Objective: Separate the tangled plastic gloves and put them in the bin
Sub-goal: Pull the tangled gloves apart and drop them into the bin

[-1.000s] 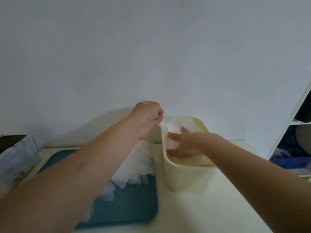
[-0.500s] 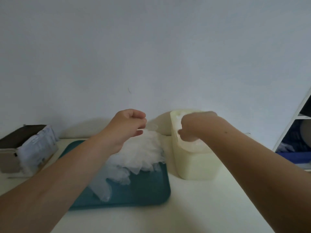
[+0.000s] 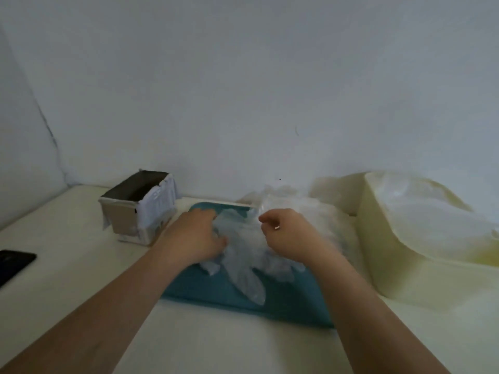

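A heap of clear, tangled plastic gloves (image 3: pixel 243 255) lies on a teal tray (image 3: pixel 283 300) in the middle of the table. My left hand (image 3: pixel 199 236) rests on the heap's left side, its fingers dug into the plastic. My right hand (image 3: pixel 286 233) is curled over the right side, pinching a fold of glove near the top. One glove's fingers trail toward the tray's front. The cream bin (image 3: pixel 378 238) stands to the right of the tray, with several crumpled gloves (image 3: pixel 421 211) filling it.
An open cardboard box (image 3: pixel 127 222) wrapped in white paper stands left of the tray near the wall. A black phone (image 3: pixel 13 263) lies at the far left edge. A white wall closes the back of the table.
Both hands have come away from the bin and dropped left onto the heap on the tray. The view has swung left, so the bin now sits at the right edge.
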